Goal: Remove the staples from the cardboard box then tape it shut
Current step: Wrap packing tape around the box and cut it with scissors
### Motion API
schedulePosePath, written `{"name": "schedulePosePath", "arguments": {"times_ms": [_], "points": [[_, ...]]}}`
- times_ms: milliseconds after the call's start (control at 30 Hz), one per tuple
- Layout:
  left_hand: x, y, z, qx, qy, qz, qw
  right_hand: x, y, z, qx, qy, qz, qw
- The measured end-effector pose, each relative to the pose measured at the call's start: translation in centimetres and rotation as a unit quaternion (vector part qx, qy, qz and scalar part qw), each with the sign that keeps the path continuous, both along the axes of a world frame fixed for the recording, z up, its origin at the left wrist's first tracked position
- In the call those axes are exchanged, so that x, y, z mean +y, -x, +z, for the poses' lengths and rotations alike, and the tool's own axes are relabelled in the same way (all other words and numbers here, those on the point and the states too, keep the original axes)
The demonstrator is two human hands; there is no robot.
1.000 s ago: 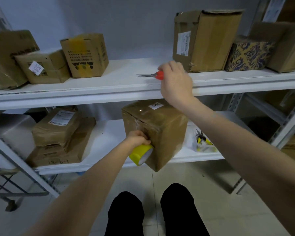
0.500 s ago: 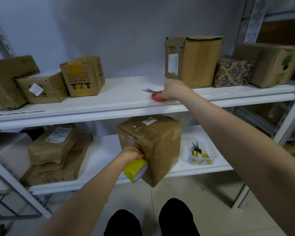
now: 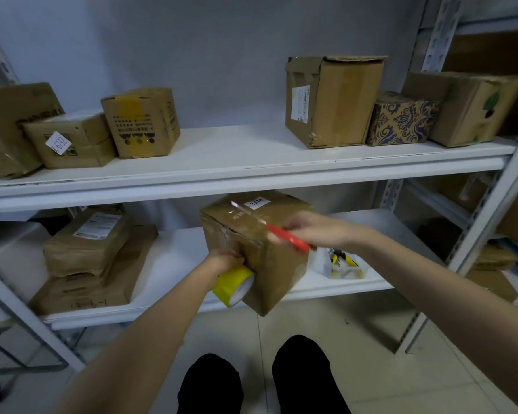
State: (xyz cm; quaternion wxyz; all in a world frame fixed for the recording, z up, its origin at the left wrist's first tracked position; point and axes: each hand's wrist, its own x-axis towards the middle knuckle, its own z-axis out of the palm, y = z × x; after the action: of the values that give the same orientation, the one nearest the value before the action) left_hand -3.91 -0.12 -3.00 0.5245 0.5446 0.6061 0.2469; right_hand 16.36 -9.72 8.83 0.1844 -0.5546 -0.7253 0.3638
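A brown cardboard box (image 3: 269,264) with a white "1314" label stands at the front of the lower shelf (image 3: 174,255), one corner hanging over the edge. My left hand (image 3: 226,259) grips a yellow tape roll (image 3: 232,285) against the box's left face. My right hand (image 3: 314,230) holds red-handled scissors (image 3: 284,236) over the box top, blades pointing up and left across it. The scissors are motion-blurred.
The upper shelf (image 3: 237,162) carries several cardboard boxes at left and right and a blue patterned box (image 3: 401,119). Flat parcels (image 3: 87,249) lie stacked at the lower left. A clear tray with yellow-handled pliers (image 3: 343,262) sits right of the box. My legs show below.
My right hand took the scissors from the upper shelf and brought them down over the box top. My left hand stayed on the tape roll.
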Motion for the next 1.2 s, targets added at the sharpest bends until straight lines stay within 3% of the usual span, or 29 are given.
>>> {"name": "schedulePosePath", "arguments": {"times_ms": [100,233,400,667,933,1200], "points": [[-0.1,-0.1,0.2,-0.003,0.007,0.001,1.0,-1.1,-1.2,-3.3,-0.019,0.117,0.041,0.992],[0.0,-0.2,0.1,0.004,0.004,-0.01,1.0,-1.3,-1.9,-6.9,-0.01,0.231,0.008,0.973],[0.0,0.0,0.0,0.021,-0.004,-0.025,0.999,-0.4,-1.4,-9.0,0.023,0.308,-0.023,0.951],[0.0,0.3,-0.7,0.002,-0.023,-0.036,0.999,0.7,0.0,-11.0,0.08,0.3,-0.043,0.949],[0.1,-0.2,-1.0,-0.011,-0.044,-0.014,0.999,1.5,1.0,-12.8,0.104,0.228,-0.056,0.966],[0.4,0.2,-0.9,-0.015,-0.004,-0.009,1.0,1.7,0.9,-13.0,0.09,0.162,-0.088,0.979]]}}
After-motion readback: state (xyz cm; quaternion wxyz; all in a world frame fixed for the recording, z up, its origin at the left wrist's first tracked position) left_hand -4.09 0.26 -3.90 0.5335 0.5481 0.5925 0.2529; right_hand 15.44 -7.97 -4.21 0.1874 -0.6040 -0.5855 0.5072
